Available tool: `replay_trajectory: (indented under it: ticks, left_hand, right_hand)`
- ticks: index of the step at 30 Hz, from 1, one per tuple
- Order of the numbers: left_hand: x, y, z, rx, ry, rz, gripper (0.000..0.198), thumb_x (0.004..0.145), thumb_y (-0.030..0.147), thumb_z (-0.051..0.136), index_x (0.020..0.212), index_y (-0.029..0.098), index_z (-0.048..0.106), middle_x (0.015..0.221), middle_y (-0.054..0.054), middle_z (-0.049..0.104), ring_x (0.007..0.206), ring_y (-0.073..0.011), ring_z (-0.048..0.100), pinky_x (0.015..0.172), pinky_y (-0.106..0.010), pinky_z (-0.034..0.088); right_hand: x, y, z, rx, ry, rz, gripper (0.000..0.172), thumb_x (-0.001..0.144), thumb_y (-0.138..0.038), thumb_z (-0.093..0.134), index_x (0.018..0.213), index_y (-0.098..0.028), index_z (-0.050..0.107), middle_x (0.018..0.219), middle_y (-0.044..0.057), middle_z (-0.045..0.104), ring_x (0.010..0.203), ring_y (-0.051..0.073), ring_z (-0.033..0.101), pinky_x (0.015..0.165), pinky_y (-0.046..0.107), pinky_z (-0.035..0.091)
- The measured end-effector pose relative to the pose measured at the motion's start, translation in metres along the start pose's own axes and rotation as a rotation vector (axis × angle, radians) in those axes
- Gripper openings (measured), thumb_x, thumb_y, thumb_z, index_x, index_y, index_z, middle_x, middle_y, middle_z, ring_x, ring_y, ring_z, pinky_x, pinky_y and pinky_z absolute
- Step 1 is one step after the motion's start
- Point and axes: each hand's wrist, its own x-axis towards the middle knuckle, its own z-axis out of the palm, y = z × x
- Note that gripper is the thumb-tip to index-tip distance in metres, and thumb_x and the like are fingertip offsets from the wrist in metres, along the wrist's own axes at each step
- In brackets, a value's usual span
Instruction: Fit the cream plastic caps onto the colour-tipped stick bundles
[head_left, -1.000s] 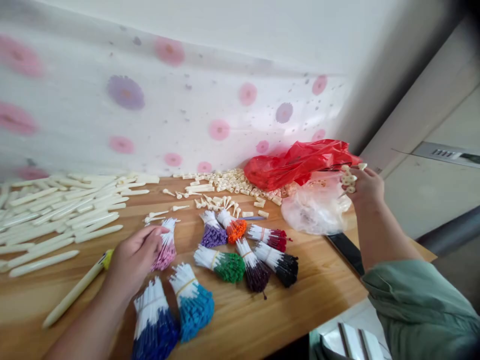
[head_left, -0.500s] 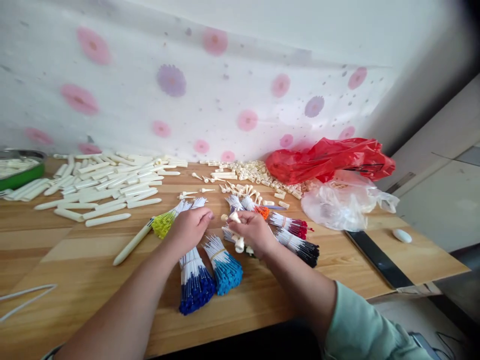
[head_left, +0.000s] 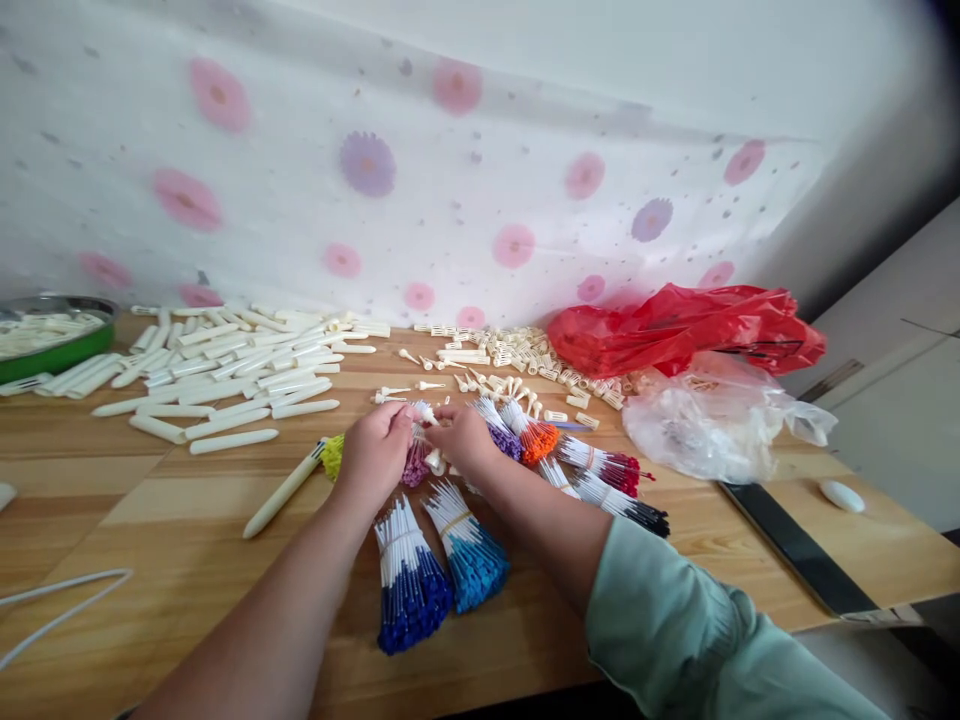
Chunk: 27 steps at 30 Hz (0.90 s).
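Note:
My left hand [head_left: 377,445] and my right hand [head_left: 463,440] meet over the middle of the table. Thumb and fingers of the left are closed at a small cream plastic pen part [head_left: 427,413], which the right fingertips also touch. More cream parts [head_left: 435,462] show under the right fingers, partly hidden by them. Around the hands lie bundles of thin white pen refills with coloured ends: dark blue [head_left: 412,590], light blue [head_left: 472,560], pink [head_left: 416,462], purple [head_left: 504,440], orange [head_left: 538,440], red [head_left: 607,468], black [head_left: 637,510] and yellow-green [head_left: 332,457].
Many cream pen barrels [head_left: 232,440] lie at the left beside a green bowl [head_left: 67,358]. Small cream parts [head_left: 517,352] are scattered at the back. A red plastic bag [head_left: 675,330], a clear bag [head_left: 697,420], a dark phone-like slab [head_left: 795,550] and a white mouse [head_left: 841,496] are at right.
My right hand, with cream parts in it, has come left to my left hand, and both now touch one small part. The view has shifted slightly left.

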Motion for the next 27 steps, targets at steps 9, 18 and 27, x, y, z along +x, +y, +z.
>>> replay_trajectory:
  ticks: [9, 18, 27]
  left_hand:
    - [0.003, -0.006, 0.003, 0.033, -0.076, -0.004, 0.028, 0.080, 0.034, 0.040, 0.080, 0.021, 0.064, 0.051, 0.003, 0.056, 0.049, -0.0155, 0.052, 0.048, -0.023, 0.034]
    - [0.001, -0.006, 0.005, 0.002, -0.106, 0.014, 0.032, 0.083, 0.044, 0.042, 0.072, 0.020, 0.061, 0.050, 0.004, 0.051, 0.050, -0.0152, 0.049, 0.050, -0.024, 0.033]
    - [-0.021, 0.011, 0.027, -0.367, -0.189, -0.112, 0.031, 0.075, 0.045, 0.057, 0.060, 0.018, 0.056, 0.055, 0.002, 0.052, 0.053, -0.0134, 0.048, 0.047, -0.022, 0.035]
  right_hand:
    - [-0.002, 0.000, -0.013, -0.358, -0.168, -0.110, 0.012, 0.073, -0.020, 0.057, 0.072, -0.018, 0.069, 0.068, 0.004, 0.065, 0.066, 0.015, 0.055, 0.057, 0.022, 0.035]
    - [-0.018, -0.009, -0.044, -0.376, -0.170, -0.237, 0.027, 0.090, -0.030, 0.045, 0.080, -0.017, 0.066, 0.094, 0.006, 0.067, 0.082, 0.015, 0.060, 0.071, 0.022, 0.041]
    - [-0.055, -0.006, -0.029, -0.668, 0.024, -0.436, 0.037, 0.088, -0.014, 0.037, 0.122, -0.006, 0.050, 0.109, 0.018, 0.063, 0.095, 0.024, 0.060, 0.082, 0.033, 0.046]
